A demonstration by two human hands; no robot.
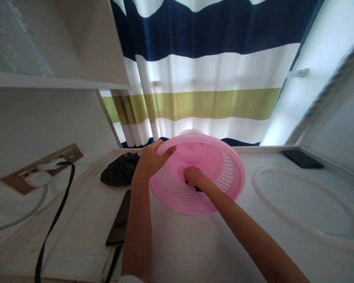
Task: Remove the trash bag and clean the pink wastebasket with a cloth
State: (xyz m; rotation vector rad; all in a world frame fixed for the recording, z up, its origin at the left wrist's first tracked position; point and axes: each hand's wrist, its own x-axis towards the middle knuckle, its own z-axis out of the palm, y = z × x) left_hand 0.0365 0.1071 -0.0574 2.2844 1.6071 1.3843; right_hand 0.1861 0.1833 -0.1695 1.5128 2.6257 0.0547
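A pink plastic basket [191,153] with perforated sides is tilted on the white surface, its opening facing me. My left hand [153,159] grips its upper left rim, thumb inside and fingers over the outside. My right hand [193,175] is inside the basket, its fingers closed near the inner wall. A small black item [198,189] shows just under that hand; most of it is hidden, and what it is cannot be made out.
Left of the basket lie a black plastic bag [120,169] and a dark phone or tablet [120,220]. Cables run from a wall socket [72,152]. At the right are a clear ring [283,210] and a black flat object [302,158]. A striped curtain [206,104] hangs behind.
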